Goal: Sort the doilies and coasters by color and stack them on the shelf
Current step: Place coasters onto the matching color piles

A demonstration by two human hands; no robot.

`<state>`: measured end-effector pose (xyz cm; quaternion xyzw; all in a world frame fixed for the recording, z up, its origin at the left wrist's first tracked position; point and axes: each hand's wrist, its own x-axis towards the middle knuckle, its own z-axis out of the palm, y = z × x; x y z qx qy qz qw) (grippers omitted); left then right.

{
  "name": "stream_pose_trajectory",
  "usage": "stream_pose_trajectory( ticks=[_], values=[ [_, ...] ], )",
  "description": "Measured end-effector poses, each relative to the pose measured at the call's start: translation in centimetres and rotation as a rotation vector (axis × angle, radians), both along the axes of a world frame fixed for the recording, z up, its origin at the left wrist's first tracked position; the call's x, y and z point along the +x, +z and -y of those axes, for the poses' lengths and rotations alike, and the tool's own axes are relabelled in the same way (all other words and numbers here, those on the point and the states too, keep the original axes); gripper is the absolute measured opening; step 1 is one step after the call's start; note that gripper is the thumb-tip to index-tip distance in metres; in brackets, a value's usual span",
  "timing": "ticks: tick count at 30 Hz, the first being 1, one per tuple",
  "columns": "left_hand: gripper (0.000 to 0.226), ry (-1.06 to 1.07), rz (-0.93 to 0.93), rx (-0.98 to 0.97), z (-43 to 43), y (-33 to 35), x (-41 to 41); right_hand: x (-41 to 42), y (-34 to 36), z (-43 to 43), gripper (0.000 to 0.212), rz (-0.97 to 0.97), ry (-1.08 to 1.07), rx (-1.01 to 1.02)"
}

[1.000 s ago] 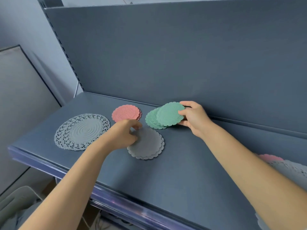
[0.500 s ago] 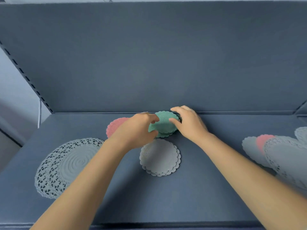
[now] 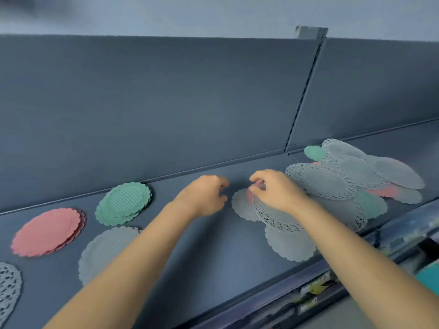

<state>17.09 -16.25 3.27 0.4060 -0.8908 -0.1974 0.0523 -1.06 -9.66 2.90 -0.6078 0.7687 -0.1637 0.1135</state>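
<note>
- The sorted stacks sat in the left part of the shelf [image 3: 213, 262], one per colour. The green stack [image 3: 124, 203] was nearest the back wall, the pink stack [image 3: 47, 231] at its eight o'clock and the grey coaster stack [image 3: 107, 250] at its six o'clock. Keeping them apart probably stopped the colours from mixing.
- The unsorted heap [image 3: 351, 179] of lace doilies and coasters lay at three o'clock from the hands, overlapping in no order (pink and green edges showed from under the grey).
- The right hand [image 3: 278, 191] was at the heap's near edge. Its thumb and forefinger appeared to pinch the rim of a pink coaster [image 3: 250, 197], which was half buried under a lace doily [image 3: 275, 216]. A rim pinch probably suited peeling one thin piece free.
- The left hand [image 3: 204, 194] hovered just at nine o'clock of the right hand with fingers loosely curled, grasping nothing. It was likely ready to hold down the neighbouring pieces.
- Half a second earlier both hands had been closed around the green stack, squaring it. By this moment they had let it go and moved right to the heap, and the view had swung with them.
</note>
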Motion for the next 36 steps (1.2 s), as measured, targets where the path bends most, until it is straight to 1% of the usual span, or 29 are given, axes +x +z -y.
stream_pose_trajectory(
  ticks=[3, 6, 8, 9, 10, 12, 13, 15, 16, 18, 20, 21, 24, 26, 27, 29, 31, 33, 36],
  values=[
    [0.029, 0.111, 0.005, 0.063, -1.0, -0.8, -4.7, -4.7, -0.8, -1.0, 0.039, 0.016, 0.035, 0.060],
    [0.033, 0.297, 0.080, 0.077, -1.5, -0.6, -8.0, -8.1, -1.7, -0.6, 0.047, 0.049, 0.177, 0.053],
    [0.035, 0.422, 0.136, 0.138, -1.8, -0.1, -9.1, -9.1, -2.0, 0.5, 0.049, 0.050, 0.280, 0.040],
    [0.037, 0.481, 0.115, 0.188, -2.0, -0.1, -9.4, -9.3, -2.2, 1.0, 0.050, 0.054, 0.320, 0.038],
    [0.036, 0.540, 0.070, 0.240, -2.3, -0.1, -9.6, -9.4, -2.4, 1.6, 0.049, 0.051, 0.359, 0.037],
    [0.021, 0.615, -0.035, 0.320, -3.2, -0.2, -9.8, -9.3, -2.7, 2.7, 0.043, 0.014, 0.426, 0.035],
    [0.020, 0.640, -0.080, 0.344, -3.8, -0.4, -9.8, -9.3, -2.8, 3.1, 0.038, 0.002, 0.448, 0.043],
    [0.031, 0.706, -0.166, 0.340, -5.0, -0.7, -9.5, -9.2, -2.7, 3.9, 0.028, 0.031, 0.479, 0.070],
    [0.035, 0.746, -0.219, 0.316, -5.7, -0.8, -9.3, -9.1, -2.6, 4.3, 0.024, 0.077, 0.492, 0.088],
    [0.033, 0.835, -0.340, 0.293, -7.0, -0.8, -8.8, -8.7, -2.2, 4.8, 0.018, 0.198, 0.516, 0.098],
    [0.019, 0.909, -0.477, 0.248, -7.8, -0.5, -7.8, -8.0, -1.7, 5.3, 0.015, 0.339, 0.529, 0.063],
    [0.012, 0.947, -0.549, 0.228, -8.2, 0.0, -7.2, -7.5, -1.3, 5.4, 0.015, 0.423, 0.532, 0.033],
    [0.024, 1.068, -0.758, 0.123, -9.2, 1.0, -4.8, -5.6, -0.1, 5.6, 0.020, 0.630, 0.537, -0.089],
    [0.010, 1.118, -0.892, 0.074, -10.2, 1.7, -3.2, -4.1, 1.0, 5.6, 0.017, 0.706, 0.528, -0.167],
    [0.009, 1.140, -0.962, 0.066, -10.6, 1.9, -2.2, -3.3, 1.5, 5.4, 0.014, 0.728, 0.516, -0.203],
    [0.018, 1.174, -1.082, 0.063, -11.4, 2.0, 0.2, -1.6, 2.2, 5.0, 0.010, 0.793, 0.487, -0.257],
    [0.030, 1.212, -1.133, 0.052, -12.0, 1.8, 2.7, 0.5, 2.7, 4.5, 0.008, 0.888, 0.459, -0.271],
    [0.039, 1.241, -1.163, 0.046, -12.4, 1.7, 5.2, 3.0, 2.9, 4.0, 0.005, 0.969, 0.443, -0.217],
    [0.043, 1.232, -1.214, 0.045, -12.5, 1.5, 9.8, 7.7, 2.7, 3.5, 0.011, 1.089, 0.423, -0.091]
  ],
)
